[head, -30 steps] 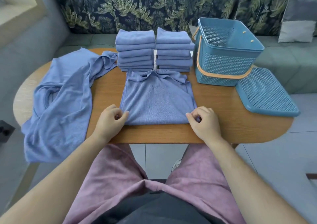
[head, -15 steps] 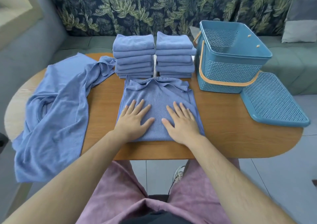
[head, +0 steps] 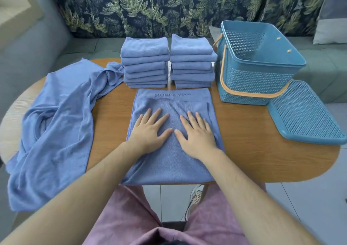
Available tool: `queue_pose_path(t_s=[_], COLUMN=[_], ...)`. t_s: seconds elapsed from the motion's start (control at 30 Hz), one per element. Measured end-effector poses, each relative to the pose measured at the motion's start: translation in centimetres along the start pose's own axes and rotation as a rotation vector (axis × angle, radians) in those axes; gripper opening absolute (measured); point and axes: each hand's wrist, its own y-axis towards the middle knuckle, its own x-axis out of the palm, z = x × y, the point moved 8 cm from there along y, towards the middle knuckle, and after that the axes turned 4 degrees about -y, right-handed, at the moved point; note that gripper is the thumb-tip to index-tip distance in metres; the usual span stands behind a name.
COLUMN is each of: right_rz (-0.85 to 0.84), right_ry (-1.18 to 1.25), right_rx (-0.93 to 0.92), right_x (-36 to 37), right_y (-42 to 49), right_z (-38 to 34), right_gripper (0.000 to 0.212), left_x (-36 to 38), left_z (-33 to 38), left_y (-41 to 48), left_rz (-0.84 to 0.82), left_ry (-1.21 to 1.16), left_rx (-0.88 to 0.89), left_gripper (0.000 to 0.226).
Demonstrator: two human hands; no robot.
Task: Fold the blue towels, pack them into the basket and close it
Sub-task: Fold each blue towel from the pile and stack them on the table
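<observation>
head view: left hand (head: 150, 133) and right hand (head: 198, 135) press flat, fingers spread, on the towel (head: 169, 164); its lettering (head: 172, 94) is blurred.

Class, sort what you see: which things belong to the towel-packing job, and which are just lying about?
Job: flat towel, left stack, right stack, unfolded towels, basket, lid.
Lying about: sofa, cushion, shoe.
</observation>
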Motion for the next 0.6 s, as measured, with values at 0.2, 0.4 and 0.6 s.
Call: queue_pose_path(t_s=[0.2, 0.4, 0.6], right_rz=[0.109, 0.242, 0.406], right_ry=[0.035, 0.05, 0.17], right_rx=[-0.059, -0.057, -0.099], right_x=[-0.9, -4.1, -3.8], right_y=[-3.3, 4.2, 4.4], right_z=[0.0, 5.3, 8.3], right_gripper=[0.063, 0.045, 0.022], left_x=[-0.9, -4.1, -5.5], left_z=[0.5, -4.7, -7.2], left_y=[-3.4, 2.9, 3.3], left_rz=[0.104, 0.173, 0.257], left_ry=[-0.042, -0.067, -0.211], left_rx=[0.086, -0.018, 0.167], left_gripper=[0.065, 0.041, 0.019])
